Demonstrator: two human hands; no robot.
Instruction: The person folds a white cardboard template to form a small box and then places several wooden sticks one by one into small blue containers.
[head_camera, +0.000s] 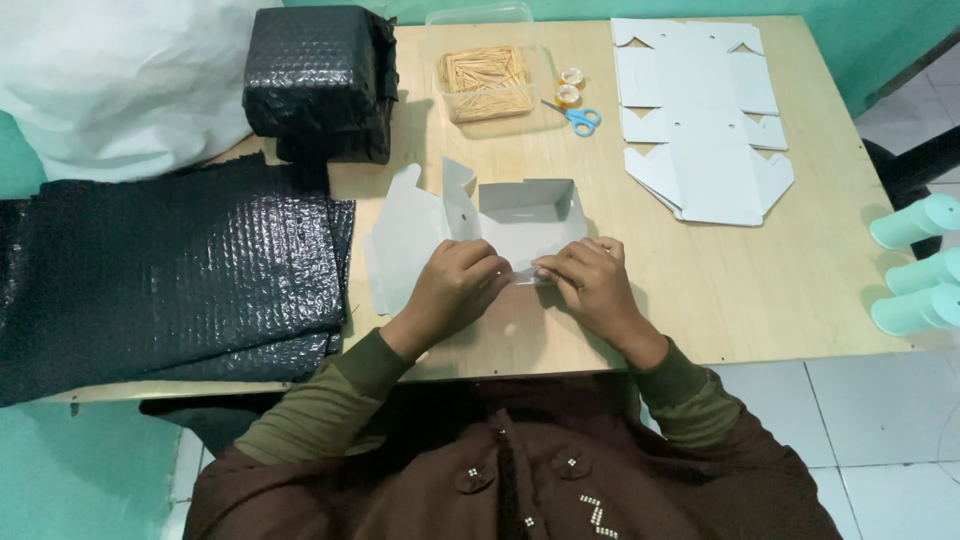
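Observation:
A white cardboard box blank (500, 215), partly folded up, lies in the middle of the wooden table (760, 290). Its back and side walls stand up and a flat flap spreads to the left. My left hand (452, 285) and my right hand (592, 282) both pinch the near edge of the box, fingertips close together over the front wall. The near flap is mostly hidden under my fingers.
A stack of flat white box blanks (700, 110) lies at the back right. A clear tub of toothpicks (485, 80), blue scissors (577, 117) and two tape rolls (570, 85) sit behind. Black bubble wrap sheets (170, 270) and a wrapped black parcel (320, 80) fill the left. Mint cylinders (920, 265) lie at the right edge.

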